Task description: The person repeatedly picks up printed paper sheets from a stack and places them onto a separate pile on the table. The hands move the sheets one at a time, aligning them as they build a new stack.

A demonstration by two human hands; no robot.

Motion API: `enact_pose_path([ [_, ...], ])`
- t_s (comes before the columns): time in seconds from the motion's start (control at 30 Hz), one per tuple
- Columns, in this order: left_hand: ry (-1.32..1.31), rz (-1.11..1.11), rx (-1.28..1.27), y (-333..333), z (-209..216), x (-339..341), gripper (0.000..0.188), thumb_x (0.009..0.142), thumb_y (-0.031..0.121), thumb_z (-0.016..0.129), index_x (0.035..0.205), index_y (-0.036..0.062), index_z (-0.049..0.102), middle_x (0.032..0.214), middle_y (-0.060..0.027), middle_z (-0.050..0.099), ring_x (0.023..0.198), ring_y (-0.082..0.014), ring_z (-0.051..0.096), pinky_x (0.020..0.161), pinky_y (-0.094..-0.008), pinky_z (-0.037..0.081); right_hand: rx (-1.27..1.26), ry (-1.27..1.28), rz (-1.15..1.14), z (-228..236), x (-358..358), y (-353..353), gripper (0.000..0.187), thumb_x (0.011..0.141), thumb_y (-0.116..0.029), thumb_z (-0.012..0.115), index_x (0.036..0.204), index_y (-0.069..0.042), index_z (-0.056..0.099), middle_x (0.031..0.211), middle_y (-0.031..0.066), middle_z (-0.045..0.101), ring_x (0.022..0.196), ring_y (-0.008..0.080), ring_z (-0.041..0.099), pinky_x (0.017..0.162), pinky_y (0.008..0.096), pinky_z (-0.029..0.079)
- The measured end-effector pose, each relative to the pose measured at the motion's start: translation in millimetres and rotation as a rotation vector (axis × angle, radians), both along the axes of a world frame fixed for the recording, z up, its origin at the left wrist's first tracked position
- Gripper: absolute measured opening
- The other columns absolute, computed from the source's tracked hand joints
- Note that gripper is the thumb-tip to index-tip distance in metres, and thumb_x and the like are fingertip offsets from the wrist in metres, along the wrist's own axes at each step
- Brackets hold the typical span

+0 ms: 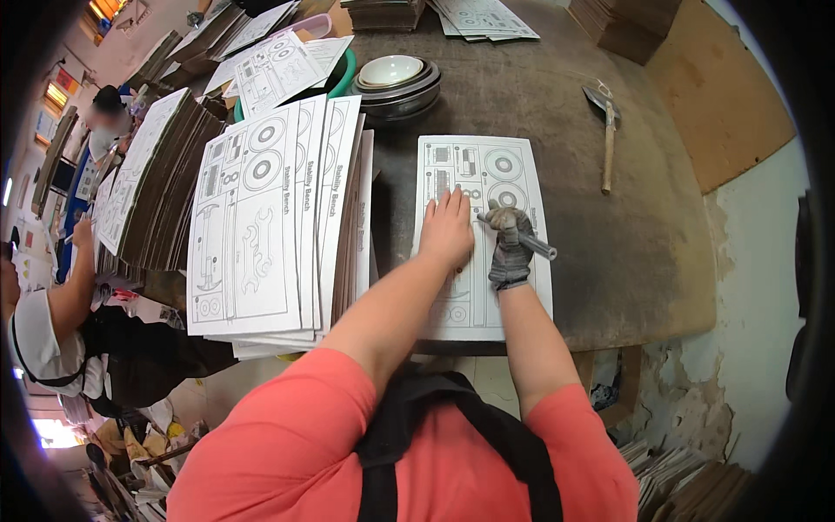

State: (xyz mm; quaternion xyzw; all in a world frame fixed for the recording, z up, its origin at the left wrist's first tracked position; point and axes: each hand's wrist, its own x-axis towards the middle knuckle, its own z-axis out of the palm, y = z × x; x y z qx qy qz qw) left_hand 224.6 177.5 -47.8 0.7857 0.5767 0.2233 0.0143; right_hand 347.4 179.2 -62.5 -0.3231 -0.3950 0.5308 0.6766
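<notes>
A printed sheet (435,322) with line drawings of tools and round plates lies on the table in front of me. My left hand (448,228), bare, rests flat on it with fingers stretched out. In a grey glove, my right hand (509,248) is closed around a grey pen-shaped tool (541,247). The tool's thin tip points left, close to my left fingers, and its thick round end sticks out to the right. Whether the tip touches the paper I cannot tell. Beside my left forearm stands a stack of similar printed sheets (243,296).
A hammer (608,143) with a wooden handle lies at the right. Nested bowls (396,104) and a green basin (346,74) sit behind the stack. More board stacks (165,217) stand farther left. Two other people (52,322) are at the left. A brown panel (726,96) leans at the right wall.
</notes>
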Motion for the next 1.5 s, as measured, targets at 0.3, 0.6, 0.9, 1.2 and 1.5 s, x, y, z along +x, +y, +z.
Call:
enact_pose_path([
  [0.3,0.008,0.029,-0.101,-1.8,-12.8,0.9,0.047,0.077,0.011,0.047,0.123,-0.0003,0.042,0.133,-0.0163,0.038,0.126,-0.0302,0.032,0.105,-0.0416,0.023,0.080,-0.178,-0.003,-21.5,-5.3,-8.0,0.022,0.084,-0.024,0.060,0.083,-0.002,0.058,0.083,0.0048,0.060,0.090,0.0192,0.056,0.083,0.0321,0.043],
  [0.6,0.069,0.044,-0.179,-0.4,-4.1,3.5,0.050,0.079,0.013,0.043,0.127,0.0005,0.039,0.136,-0.0163,0.034,0.129,-0.0293,0.028,0.106,-0.0412,0.020,0.016,-0.965,0.129,-12.4,3.1,-87.0,0.018,0.075,-0.015,0.055,0.087,-0.001,0.056,0.086,0.0142,0.058,0.082,0.0301,0.056,0.075,0.0369,0.046],
  [0.9,0.051,0.034,-0.063,-1.3,-13.3,4.0,0.046,0.080,0.014,0.044,0.124,0.0005,0.042,0.131,-0.0169,0.039,0.125,-0.0310,0.033,0.104,-0.0406,0.024,-0.418,-0.098,0.280,17.8,19.3,-197.7,0.021,0.077,-0.011,0.057,0.093,-0.002,0.049,0.078,0.0033,0.049,0.071,0.0184,0.050,0.076,0.0323,0.046],
  [1.2,0.045,-0.411,-0.092,-140.6,22.1,16.2,0.063,0.066,0.024,0.068,0.121,0.0038,0.045,0.086,-0.0084,0.052,0.086,-0.0250,0.052,0.101,-0.0460,0.028,0.121,-0.140,-0.143,31.3,95.7,-177.0,0.032,0.082,-0.023,0.056,0.056,-0.011,0.040,0.052,-0.0011,0.040,0.056,0.0107,0.039,0.098,0.0422,0.032],
  [1.5,0.252,-0.436,0.070,-142.4,120.1,2.2,0.044,0.073,0.003,0.051,0.117,0.0048,0.050,0.079,-0.0076,0.050,0.081,-0.0244,0.053,0.098,-0.0445,0.034,0.391,-0.154,-0.195,57.2,121.5,-148.2,0.029,0.086,-0.016,0.047,0.059,-0.008,0.043,0.053,0.0007,0.041,0.054,0.0123,0.038,0.090,0.0392,0.038],
])
